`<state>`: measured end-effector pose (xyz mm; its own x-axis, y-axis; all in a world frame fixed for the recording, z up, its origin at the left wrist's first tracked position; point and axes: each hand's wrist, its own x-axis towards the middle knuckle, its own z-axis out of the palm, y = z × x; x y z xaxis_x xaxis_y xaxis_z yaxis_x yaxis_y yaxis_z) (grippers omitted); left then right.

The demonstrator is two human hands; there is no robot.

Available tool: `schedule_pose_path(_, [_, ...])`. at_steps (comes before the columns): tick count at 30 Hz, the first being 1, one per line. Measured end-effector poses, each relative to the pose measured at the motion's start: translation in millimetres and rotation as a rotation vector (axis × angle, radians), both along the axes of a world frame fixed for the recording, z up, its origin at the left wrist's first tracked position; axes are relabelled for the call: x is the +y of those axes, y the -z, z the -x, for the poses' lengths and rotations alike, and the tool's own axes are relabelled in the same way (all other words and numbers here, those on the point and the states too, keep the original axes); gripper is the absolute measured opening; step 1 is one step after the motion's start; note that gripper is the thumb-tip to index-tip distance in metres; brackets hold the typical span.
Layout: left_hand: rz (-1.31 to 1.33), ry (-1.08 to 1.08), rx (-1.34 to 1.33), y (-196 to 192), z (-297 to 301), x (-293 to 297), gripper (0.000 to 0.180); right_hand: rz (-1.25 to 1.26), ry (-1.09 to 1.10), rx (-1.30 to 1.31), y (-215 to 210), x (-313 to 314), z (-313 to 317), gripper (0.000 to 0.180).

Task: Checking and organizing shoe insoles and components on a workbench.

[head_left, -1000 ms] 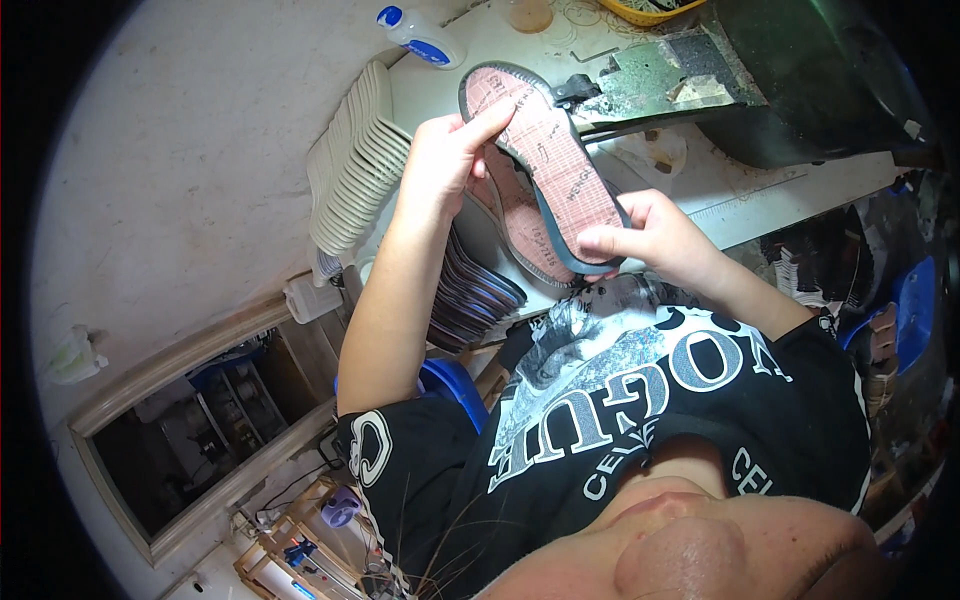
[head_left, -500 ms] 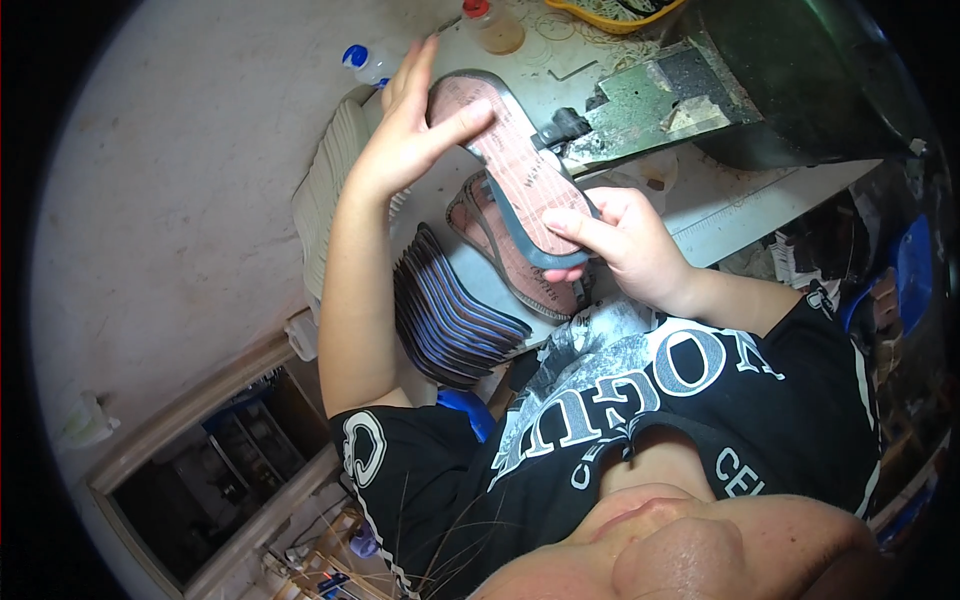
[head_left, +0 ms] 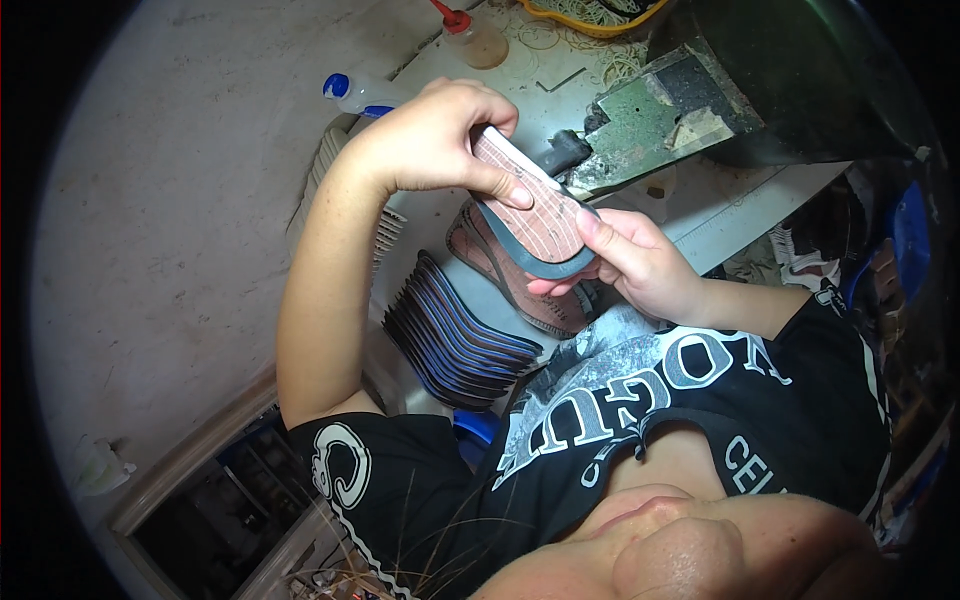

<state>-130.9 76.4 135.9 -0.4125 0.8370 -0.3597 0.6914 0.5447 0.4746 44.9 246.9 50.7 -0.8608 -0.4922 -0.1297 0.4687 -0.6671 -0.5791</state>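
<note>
Above the table, both hands hold a shoe sole (head_left: 530, 205) with a pinkish-red face and a dark grey rim. My left hand (head_left: 450, 135) curls around its far end, thumb pressed on the pink face; the fingers behind are partly hidden. Gripping the near end is my right hand (head_left: 640, 260), thumb on top and fingertips underneath. Below the held sole, further pink soles (head_left: 505, 265) with stitched dark edges lie on the table, partly covered. A curved stack of dark soles with blue edges (head_left: 455, 335) stands just left of them.
A worn green metal block (head_left: 665, 120) with a black rounded piece (head_left: 568, 150) sits beyond the hands. A red-capped bottle (head_left: 475, 40), a blue-capped bottle (head_left: 355, 92), a hex key (head_left: 560, 80) and a yellow basket (head_left: 600, 28) are farther back. Pale stacked soles (head_left: 325, 165) stand by the wall.
My left hand has gone from fingers outstretched beside the sole to wrapping over its far end. The sole has shifted slightly toward the right, and my right thumb sits nearer its edge.
</note>
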Motion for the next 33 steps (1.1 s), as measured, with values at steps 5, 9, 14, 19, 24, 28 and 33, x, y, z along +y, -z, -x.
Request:
schedule_pose_path(5, [0.047, -0.059, -0.02, 0, -1, -1, 0.051, -0.215, -0.095, 0.028, 5, -2, -3, 0.037])
schedule_pose_path(9, [0.041, -0.08, -0.072, -2, -3, -6, 0.049, -0.206, -0.032, 0.022, -1, -6, -2, 0.036])
schedule_pose_path(14, [-0.052, -0.133, -0.156, 7, -16, -22, 0.042, -0.191, 0.027, 0.032, 0, -7, 2, 0.037])
schedule_pose_path(19, [-0.028, -0.225, -0.108, 9, -40, -27, 0.034, -0.209, 0.036, 0.026, 8, -2, 7, 0.039])
schedule_pose_path(24, [0.017, -0.31, -0.067, 20, -60, -31, 0.032, -0.211, 0.025, -0.003, 15, 1, 18, 0.04])
schedule_pose_path(28, [0.068, -0.41, -0.133, 40, -61, -36, 0.032, -0.236, 0.005, -0.022, 26, -1, 35, 0.04])
schedule_pose_path(33, [-0.102, -0.737, -0.558, 81, -59, -51, 0.031, -0.281, -0.033, -0.043, 42, -6, 62, 0.037])
